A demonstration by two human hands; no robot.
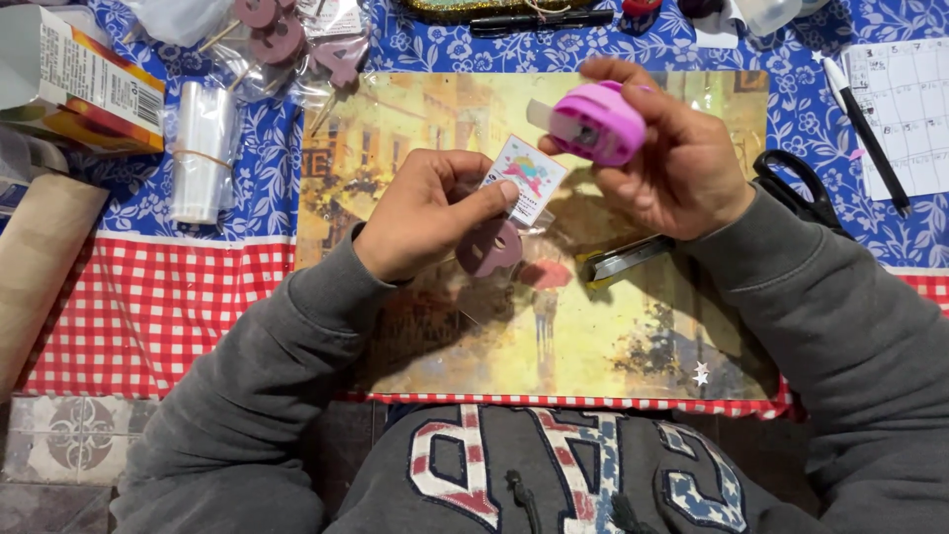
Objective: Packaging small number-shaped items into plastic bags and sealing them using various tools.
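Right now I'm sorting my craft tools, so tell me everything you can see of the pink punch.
The pink punch is a small rounded tool of glossy pink plastic with a grey, metal-looking part showing on its left side. The right hand holds it raised above the picture placemat, fingers curled over its top and back, its grey end pointing toward the small printed card pinched in the left hand. Only the right hand touches it; its underside is hidden.

A small white card label [525, 178] with pastel print is pinched in the left hand's fingers [494, 194] at the middle of the painted placemat [415, 129]; far left of the placemat lies an open white, orange and yellow carton [74, 84], and just beside the carton a clear plastic packet [201, 148].
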